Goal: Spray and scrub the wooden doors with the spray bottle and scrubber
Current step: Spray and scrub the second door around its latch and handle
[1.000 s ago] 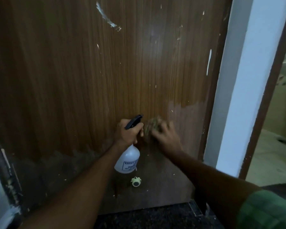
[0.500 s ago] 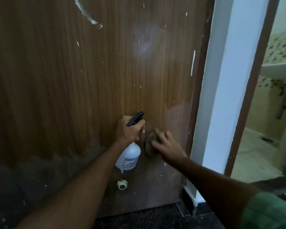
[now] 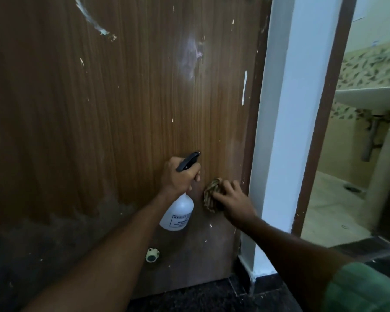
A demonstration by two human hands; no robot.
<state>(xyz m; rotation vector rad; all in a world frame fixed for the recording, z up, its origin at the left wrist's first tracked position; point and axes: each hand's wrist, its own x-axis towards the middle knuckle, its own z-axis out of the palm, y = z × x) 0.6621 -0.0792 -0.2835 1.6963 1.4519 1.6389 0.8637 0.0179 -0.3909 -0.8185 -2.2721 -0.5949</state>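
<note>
Sliding lower and toward the door's right edge, the right hand [image 3: 233, 202] is carrying the scrubber [image 3: 211, 197] down from where it was working 1 second ago, when it sat level with the spray nozzle; the scrubber is now sitting below and to the right of the nozzle, flat against the wooden door [image 3: 122, 109], with the fingers spread over it and pressing it on. Meanwhile the left hand [image 3: 178, 176] is staying almost in place, gripping the neck of the spray bottle [image 3: 178, 212] with fingers wrapped at the trigger, the white body hanging below the fist just beside the scrubber. Only 1 view is showing this. Scrubbing, by my reading, is moving into the duller lower band near the door frame [image 3: 252, 131]. White flecks and a smear higher on the panel suggest much is left to clean.
</note>
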